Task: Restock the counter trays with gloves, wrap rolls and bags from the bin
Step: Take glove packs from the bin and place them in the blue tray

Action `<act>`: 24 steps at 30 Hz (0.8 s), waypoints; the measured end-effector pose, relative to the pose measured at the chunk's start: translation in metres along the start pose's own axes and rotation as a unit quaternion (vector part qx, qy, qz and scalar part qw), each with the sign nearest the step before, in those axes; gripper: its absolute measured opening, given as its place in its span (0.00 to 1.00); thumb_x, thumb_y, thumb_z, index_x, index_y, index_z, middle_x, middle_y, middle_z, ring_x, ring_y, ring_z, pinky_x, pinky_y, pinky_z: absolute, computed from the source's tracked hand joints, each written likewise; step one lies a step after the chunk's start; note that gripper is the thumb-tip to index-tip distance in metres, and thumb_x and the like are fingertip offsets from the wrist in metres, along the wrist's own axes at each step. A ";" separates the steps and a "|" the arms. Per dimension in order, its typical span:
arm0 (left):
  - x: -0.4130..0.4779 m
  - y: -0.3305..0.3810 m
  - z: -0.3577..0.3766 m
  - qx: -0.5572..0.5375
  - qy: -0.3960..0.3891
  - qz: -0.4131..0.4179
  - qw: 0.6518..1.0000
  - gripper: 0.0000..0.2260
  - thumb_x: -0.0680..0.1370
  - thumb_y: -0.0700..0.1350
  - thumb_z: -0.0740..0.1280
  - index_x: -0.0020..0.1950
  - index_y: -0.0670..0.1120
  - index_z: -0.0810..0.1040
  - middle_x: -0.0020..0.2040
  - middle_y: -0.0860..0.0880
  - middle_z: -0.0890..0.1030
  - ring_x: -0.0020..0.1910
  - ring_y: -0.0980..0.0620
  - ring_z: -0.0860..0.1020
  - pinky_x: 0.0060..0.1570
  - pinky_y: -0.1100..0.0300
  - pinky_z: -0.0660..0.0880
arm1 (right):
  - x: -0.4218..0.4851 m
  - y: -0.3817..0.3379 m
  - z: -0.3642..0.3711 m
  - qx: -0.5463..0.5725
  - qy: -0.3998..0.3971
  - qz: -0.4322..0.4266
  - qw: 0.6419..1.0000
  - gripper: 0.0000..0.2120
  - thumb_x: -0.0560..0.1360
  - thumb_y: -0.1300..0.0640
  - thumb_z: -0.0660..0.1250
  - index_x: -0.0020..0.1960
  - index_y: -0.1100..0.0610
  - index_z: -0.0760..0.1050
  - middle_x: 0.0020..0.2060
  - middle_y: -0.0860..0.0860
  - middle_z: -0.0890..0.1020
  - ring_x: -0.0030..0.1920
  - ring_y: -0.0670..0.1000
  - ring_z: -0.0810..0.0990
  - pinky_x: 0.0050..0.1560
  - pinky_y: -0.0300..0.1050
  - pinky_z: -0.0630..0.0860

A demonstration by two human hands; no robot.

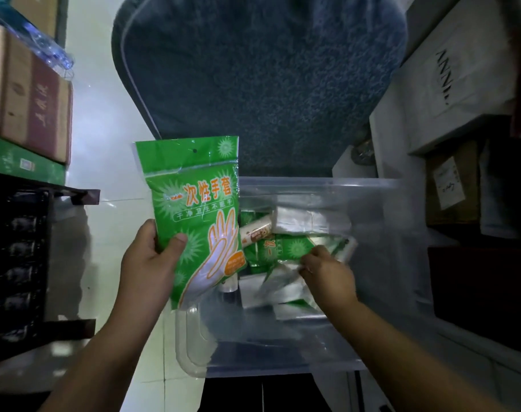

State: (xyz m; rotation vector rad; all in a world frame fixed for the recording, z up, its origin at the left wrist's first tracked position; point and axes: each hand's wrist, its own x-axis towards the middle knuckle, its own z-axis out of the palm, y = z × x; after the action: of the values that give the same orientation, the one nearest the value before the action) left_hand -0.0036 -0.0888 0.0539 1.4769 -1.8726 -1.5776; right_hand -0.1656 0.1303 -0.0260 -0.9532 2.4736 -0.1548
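My left hand (152,257) grips a green pack of disposable gloves (196,209) by its left edge and holds it upright beside the clear plastic bin (381,263). Down inside the bin my right hand (324,272) pinches another green glove pack (286,248) lying among the stock. A beige wrap roll (256,231) lies just behind that pack. Clear folded plastic bags (300,218) and more bags (271,292) fill the rest of the bin's bottom. The counter trays are not in view.
A blue padded chair seat (259,78) stands behind the bin. Cardboard boxes (27,96) sit stacked on a dark shelf unit (24,257) at left. White and brown boxes (461,84) pile up at right. Pale floor tiles (104,144) show at left.
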 end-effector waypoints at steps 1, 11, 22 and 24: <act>-0.001 0.009 -0.002 0.006 -0.008 0.010 1.000 0.04 0.73 0.46 0.67 0.43 0.55 0.76 0.39 0.60 0.83 0.35 0.64 0.79 0.35 0.64 0.75 | -0.010 -0.003 -0.017 0.027 0.035 -0.003 0.999 0.04 0.71 0.59 0.69 0.45 0.58 0.81 0.47 0.55 0.81 0.37 0.60 0.81 0.32 0.47 0.73; -0.017 0.092 -0.002 0.000 -0.114 0.003 0.993 0.07 0.76 0.39 0.64 0.42 0.51 0.76 0.42 0.49 0.82 0.43 0.47 0.80 0.42 0.55 0.73 | -0.092 -0.042 -0.178 0.244 0.251 -0.036 0.936 0.02 0.71 0.63 0.71 0.41 0.59 0.82 0.45 0.48 0.76 0.45 0.41 0.76 0.46 0.30 0.72; -0.057 0.153 0.030 -0.167 -0.187 -0.084 0.964 0.07 0.77 0.36 0.61 0.48 0.44 0.78 0.41 0.43 0.85 0.40 0.44 0.83 0.42 0.53 0.80 | -0.117 -0.068 -0.241 0.398 0.330 0.031 0.856 0.19 0.66 0.68 0.73 0.43 0.48 0.68 0.47 0.50 0.76 0.45 0.46 0.78 0.43 0.34 0.75; -0.067 0.161 0.038 -0.225 -0.211 -0.106 0.945 0.08 0.78 0.37 0.60 0.51 0.42 0.78 0.42 0.43 0.86 0.40 0.46 0.84 0.35 0.56 0.80 | -0.116 -0.066 -0.235 0.453 0.306 0.089 0.833 0.18 0.68 0.67 0.72 0.45 0.47 0.69 0.49 0.54 0.79 0.46 0.51 0.80 0.46 0.41 0.77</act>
State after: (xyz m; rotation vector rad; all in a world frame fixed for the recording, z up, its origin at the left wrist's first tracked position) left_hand -0.0839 -0.0317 0.2023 1.2326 -1.4143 -2.3853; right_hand -0.1625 0.1417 0.2438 -0.2491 2.4792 -1.6135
